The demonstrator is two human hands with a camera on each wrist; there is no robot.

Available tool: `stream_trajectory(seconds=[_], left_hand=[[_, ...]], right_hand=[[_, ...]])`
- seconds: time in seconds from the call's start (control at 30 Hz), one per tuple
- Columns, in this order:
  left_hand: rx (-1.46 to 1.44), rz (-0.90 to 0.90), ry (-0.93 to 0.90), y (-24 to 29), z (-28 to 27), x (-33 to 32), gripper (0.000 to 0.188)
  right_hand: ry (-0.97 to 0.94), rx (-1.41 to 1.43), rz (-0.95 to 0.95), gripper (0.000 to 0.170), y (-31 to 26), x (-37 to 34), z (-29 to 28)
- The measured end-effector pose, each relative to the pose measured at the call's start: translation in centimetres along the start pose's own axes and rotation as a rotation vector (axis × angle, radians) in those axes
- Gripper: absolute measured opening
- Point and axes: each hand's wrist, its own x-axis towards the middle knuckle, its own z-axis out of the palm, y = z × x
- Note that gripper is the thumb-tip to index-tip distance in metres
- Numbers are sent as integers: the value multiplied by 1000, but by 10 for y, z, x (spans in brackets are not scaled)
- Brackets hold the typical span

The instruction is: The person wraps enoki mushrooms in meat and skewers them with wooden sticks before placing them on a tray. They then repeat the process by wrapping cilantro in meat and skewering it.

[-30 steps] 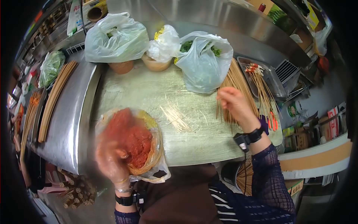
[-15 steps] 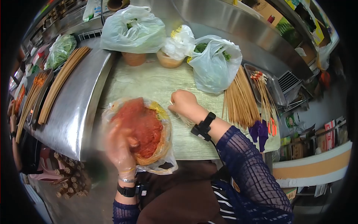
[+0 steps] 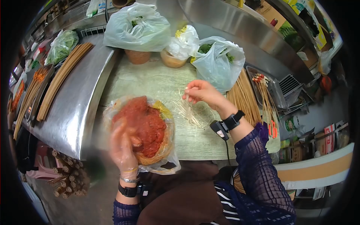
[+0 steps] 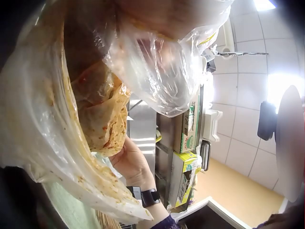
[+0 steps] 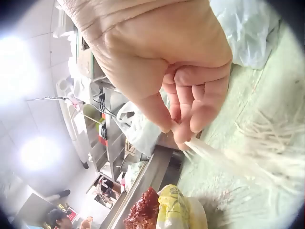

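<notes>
My right hand is raised over the worktop. Its thumb and fingertips pinch a small bunch of thin pale strands that look like enoki mushrooms. A loose heap of the same strands lies on the board just below. My left hand, in a clear plastic glove, is at the near left side of a mound of red raw meat. The meat fills a bowl lined with a plastic bag. The left fingers are blurred beside the meat, so I cannot tell whether they grip any.
Bags of greens stand along the back, with a white bag on a bowl between them. Bamboo skewers lie at right, near a tray of threaded skewers and orange-handled scissors. More skewers rest on the steel counter at left.
My right hand came from the skewers at right to the pale strands, then lifted slightly with some pinched. My left hand stays by the meat. The whole head view shifted.
</notes>
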Motion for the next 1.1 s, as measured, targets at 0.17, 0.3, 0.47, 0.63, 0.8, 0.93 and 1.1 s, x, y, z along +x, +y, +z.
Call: stream_trajectory(seconds=[0.17,0.3,0.47,0.63,0.8,0.93,1.1], left_hand=[[-32,-16,3,-2,-1,-1,23],[-23,-24,6,3,2,-1,23],[-17,-42,1,2,1,-1,23],[6,-14,18,2,4,0,23],[-2,-29,-7,-3,-3,-1,22],[1,0,6,-6,-4,-1,21],[59,31,-3,-10,-6,0,20]], right_hand=[[152,254,-125,16,-11,-20,-18],[244,469,-230,13,-9,-22,-27],[52,94,59,13,-1,-30,-31],[36,-366,217,15,35,-11,-15],[53,-871,26,15,49,2,-7],[25,-559,98,15,54,0,-16],[64,-277,104,13,46,-21,-31]])
